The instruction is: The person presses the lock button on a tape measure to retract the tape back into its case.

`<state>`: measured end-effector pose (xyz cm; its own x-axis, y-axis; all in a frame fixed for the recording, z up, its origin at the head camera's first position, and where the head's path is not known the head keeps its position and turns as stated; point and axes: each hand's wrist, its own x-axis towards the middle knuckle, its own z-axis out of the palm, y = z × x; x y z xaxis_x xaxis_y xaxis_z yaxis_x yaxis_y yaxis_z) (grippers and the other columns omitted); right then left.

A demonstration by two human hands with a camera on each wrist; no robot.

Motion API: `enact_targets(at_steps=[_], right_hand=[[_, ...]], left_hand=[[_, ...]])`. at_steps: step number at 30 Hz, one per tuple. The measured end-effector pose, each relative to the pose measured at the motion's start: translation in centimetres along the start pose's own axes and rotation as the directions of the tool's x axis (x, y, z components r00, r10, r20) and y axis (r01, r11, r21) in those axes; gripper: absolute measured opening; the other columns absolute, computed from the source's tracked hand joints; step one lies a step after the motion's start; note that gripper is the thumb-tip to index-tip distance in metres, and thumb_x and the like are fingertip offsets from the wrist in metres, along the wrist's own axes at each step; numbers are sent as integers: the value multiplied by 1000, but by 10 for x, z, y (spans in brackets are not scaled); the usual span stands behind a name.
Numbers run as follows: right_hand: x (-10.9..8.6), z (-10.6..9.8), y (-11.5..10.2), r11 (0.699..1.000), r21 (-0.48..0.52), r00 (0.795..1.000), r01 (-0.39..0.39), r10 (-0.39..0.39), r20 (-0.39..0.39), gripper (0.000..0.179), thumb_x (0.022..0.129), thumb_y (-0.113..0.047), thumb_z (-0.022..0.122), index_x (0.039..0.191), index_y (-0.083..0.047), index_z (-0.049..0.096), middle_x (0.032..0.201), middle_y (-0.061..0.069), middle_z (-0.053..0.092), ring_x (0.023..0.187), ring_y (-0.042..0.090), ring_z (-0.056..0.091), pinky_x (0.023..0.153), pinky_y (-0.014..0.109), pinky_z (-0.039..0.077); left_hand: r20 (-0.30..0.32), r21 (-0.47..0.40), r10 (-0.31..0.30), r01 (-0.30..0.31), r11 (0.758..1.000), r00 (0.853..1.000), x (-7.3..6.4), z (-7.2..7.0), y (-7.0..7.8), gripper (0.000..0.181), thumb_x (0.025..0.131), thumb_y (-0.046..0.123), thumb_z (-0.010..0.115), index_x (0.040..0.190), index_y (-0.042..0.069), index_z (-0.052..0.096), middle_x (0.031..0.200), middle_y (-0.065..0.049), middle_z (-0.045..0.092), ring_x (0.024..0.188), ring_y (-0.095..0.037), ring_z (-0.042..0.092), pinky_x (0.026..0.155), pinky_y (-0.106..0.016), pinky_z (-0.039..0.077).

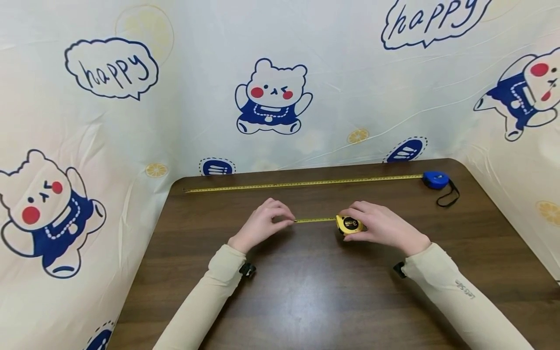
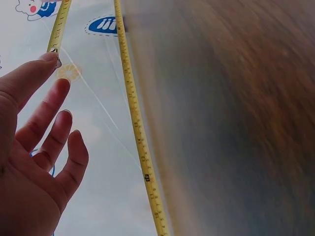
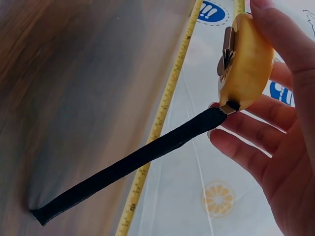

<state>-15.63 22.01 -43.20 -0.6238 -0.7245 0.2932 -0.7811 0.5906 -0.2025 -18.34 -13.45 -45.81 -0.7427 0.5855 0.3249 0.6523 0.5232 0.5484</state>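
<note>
My right hand point(image 1: 378, 224) grips a yellow tape measure point(image 1: 349, 224), thumb on one side and fingers on the other. A short length of its yellow blade point(image 1: 316, 220) runs out leftward. The end of that blade is pinched between thumb and forefinger of my left hand point(image 1: 267, 221); the left wrist view shows the metal end hook point(image 2: 55, 50) at the thumb tip, with the other fingers loosely bent. A black wrist strap point(image 3: 133, 164) hangs from the yellow case in the right wrist view.
Farther back on the brown wooden table point(image 1: 306, 301), a blue tape measure point(image 1: 435, 180) lies at the right with its long blade point(image 1: 302, 183) stretched leftward. Its black cord loop point(image 1: 448, 199) rests beside it. A printed curtain point(image 1: 197, 97) encloses the table's back and sides.
</note>
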Motion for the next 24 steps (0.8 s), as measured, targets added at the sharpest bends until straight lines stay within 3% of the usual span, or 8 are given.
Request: enact_targets(at_steps=[15,24], right_hand=[[18,9,-10,998,-14,998,63,-63,-30,56,85,-50,84,124,-13,70,107,-2,67,92,13,63,79,35,57],[28,14,-19,996,-13,995,87,-88,-48,53,84,-44,87,124,-13,71,105,-3,66,89,13,61,77,35,56]], left_hand=[[-10,-12,43,-43,999,999,9,11,8,7,92,17,81,100,19,82,102,5,71,99,-15,57,84,-34,50],[16,-1,29,-29,1000,999,14,18,10,6,96,20,78,100,22,81,105,9,70,102,-11,56,87,-32,50]])
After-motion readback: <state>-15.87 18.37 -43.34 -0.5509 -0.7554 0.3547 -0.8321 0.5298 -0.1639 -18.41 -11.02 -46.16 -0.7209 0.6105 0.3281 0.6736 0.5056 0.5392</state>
